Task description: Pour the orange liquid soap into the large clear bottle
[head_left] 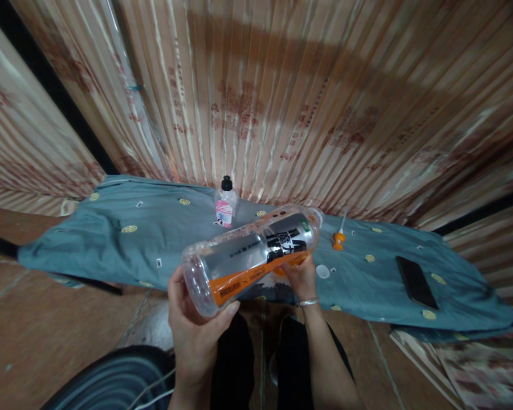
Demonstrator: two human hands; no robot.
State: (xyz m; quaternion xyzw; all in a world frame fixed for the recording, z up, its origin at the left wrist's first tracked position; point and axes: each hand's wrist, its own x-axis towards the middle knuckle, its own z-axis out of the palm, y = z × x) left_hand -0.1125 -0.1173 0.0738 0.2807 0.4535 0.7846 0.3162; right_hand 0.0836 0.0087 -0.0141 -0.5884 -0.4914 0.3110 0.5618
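I hold a large clear plastic bottle (252,253) with a silver, black and orange label, tilted on its side with its open mouth pointing away to the right. My left hand (194,324) cups its base from below. My right hand (300,277), with a silver bracelet on the wrist, grips the bottle near its neck. A white cap (322,271) lies on the grey-blue cloth (145,233) just right of my right hand.
A small bottle with a black cap and pink label (225,204) stands on the cloth by the curtain. An orange nozzle with a tube (338,238) and a black phone (416,282) lie to the right. A dark round object (111,381) sits at lower left.
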